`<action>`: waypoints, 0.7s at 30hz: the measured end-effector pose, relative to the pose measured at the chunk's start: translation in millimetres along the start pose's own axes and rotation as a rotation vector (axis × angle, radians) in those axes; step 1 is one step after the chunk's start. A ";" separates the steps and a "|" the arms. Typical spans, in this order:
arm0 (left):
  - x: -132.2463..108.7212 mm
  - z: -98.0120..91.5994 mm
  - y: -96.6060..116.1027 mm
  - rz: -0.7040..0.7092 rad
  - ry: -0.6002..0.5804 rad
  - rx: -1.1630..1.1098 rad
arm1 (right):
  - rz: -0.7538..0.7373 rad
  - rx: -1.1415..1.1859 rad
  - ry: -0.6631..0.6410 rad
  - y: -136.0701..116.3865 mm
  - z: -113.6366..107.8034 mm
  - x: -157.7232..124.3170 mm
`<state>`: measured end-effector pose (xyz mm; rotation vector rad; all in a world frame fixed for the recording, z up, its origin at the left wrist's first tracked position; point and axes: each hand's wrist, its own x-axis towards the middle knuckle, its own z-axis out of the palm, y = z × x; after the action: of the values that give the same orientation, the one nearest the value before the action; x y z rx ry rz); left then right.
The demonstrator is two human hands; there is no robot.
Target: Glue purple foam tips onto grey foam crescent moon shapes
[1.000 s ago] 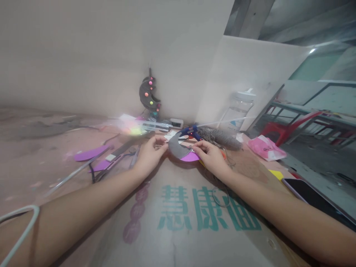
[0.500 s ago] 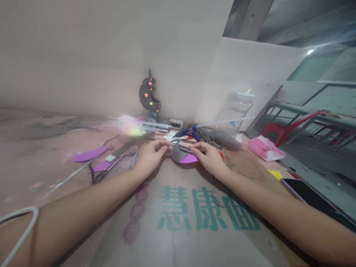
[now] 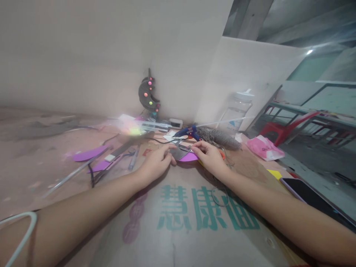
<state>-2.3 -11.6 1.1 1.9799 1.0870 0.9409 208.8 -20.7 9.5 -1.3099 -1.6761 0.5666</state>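
A grey crescent (image 3: 177,152) lies over a piece of purple paper (image 3: 189,157) at the middle of the cardboard. My left hand (image 3: 158,162) is closed at its left edge, with fingertips on top and thumb at the lower rim. My right hand (image 3: 209,158) pinches the crescent's right tip between thumb and forefinger; the exact contact is too small to make out. A loop of thin grey yarn (image 3: 220,196) hangs below my right wrist. Just beyond the hands lies a blue glue gun (image 3: 189,131). Orange scissor handles (image 3: 222,154) show partly behind my right hand.
Behind stand a crescent ornament with coloured balls (image 3: 146,94), a bundle of grey yarn (image 3: 222,138) and a clear bottle (image 3: 238,109). Purple paper (image 3: 90,153) and clear sticks (image 3: 157,126) lie left. A phone (image 3: 314,200) and pink bag (image 3: 265,147) are right.
My left hand has moved down along the crescent's left edge, from its upper tip to its lower side. My right hand has stayed at the right tip.
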 end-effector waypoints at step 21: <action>13.5 3.1 -4.4 -0.221 0.106 -0.690 | -0.329 -0.111 0.028 -18.7 -0.4 -19.4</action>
<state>3.9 1.5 -0.4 1.2369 0.8558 1.1196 200.1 -45.0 17.3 -1.0799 -1.8715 0.2625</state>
